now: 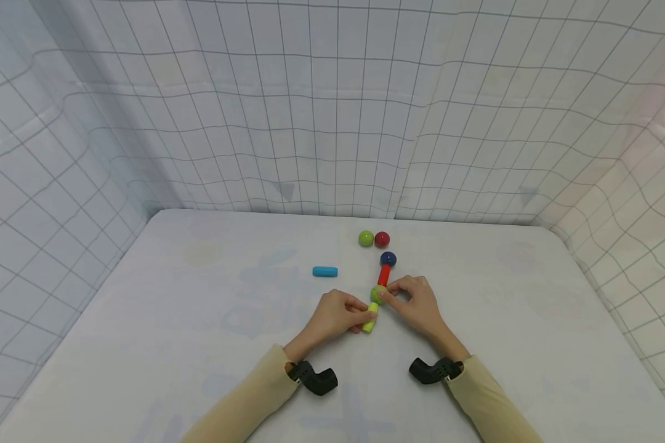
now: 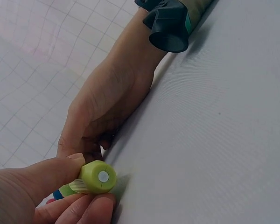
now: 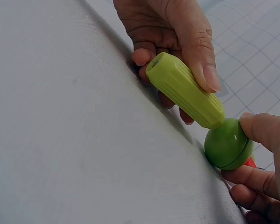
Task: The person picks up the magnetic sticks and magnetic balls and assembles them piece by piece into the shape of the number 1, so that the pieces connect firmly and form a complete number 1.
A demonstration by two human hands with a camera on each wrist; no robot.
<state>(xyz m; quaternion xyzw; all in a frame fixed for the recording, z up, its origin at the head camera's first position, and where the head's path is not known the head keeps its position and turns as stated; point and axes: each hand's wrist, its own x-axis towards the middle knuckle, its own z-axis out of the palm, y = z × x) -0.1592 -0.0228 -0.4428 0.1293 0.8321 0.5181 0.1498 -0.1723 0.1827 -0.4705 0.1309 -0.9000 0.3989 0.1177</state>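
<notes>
Green balls [image 3: 227, 145] number two, other balls [image 1: 388, 258] two, and rods [image 3: 185, 89] three.

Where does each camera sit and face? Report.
Head: worn on head, facing forward and down at left hand and right hand; beige sleeves show.
Left wrist: on that wrist, facing the ridged yellow-green rod; both hands show.
Right wrist: on that wrist, facing the glossy green ball; both hands show.
Both wrist views share the rod.

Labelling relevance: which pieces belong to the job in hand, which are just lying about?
In the job:
yellow-green ribbed rod, in left hand
green ball, in right hand
red rod, navy ball, in line beyond

Apparently lying about:
blue rod
other green ball
dark red ball
</notes>
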